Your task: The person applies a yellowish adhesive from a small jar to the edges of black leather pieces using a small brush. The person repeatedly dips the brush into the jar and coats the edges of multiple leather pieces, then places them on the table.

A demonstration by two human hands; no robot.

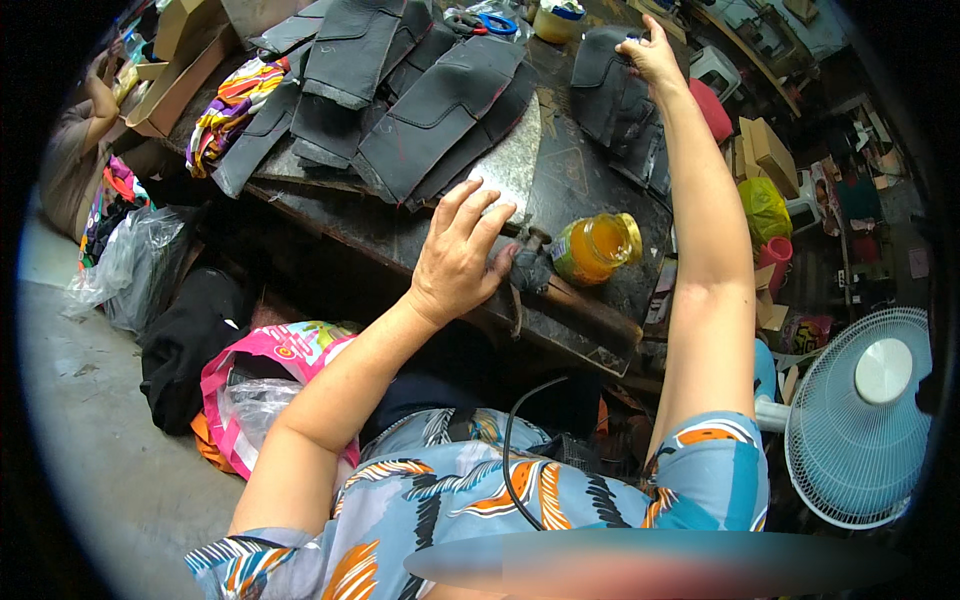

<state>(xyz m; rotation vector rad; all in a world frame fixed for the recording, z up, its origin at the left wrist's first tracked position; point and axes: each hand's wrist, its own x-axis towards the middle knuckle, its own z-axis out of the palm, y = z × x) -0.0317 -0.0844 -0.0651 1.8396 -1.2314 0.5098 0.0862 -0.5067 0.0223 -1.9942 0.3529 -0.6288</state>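
Observation:
My left hand (458,240) hovers over the table's near edge with its fingers apart and nothing in them. Just ahead lie overlapping black leather-like pieces (440,115) with stitched curved lines, partly on a pale, worn round-edged board (515,150). At the far right of the table, my right hand (655,60) is at the edge of a second pile of black pieces (605,95). Its index finger stretches out and the thumb is apart, at the top piece's edge; the other fingers are partly hidden. A jar of amber paste (590,250) stands near my left hand, beside a hammer (575,295).
Blue-handled scissors (492,24) and another jar (557,20) are at the table's back. Patterned cloth (235,105) lies at the left. A pink bag (245,375) is by my left arm, a white fan (860,420) at the right. Another person (75,160) is far left.

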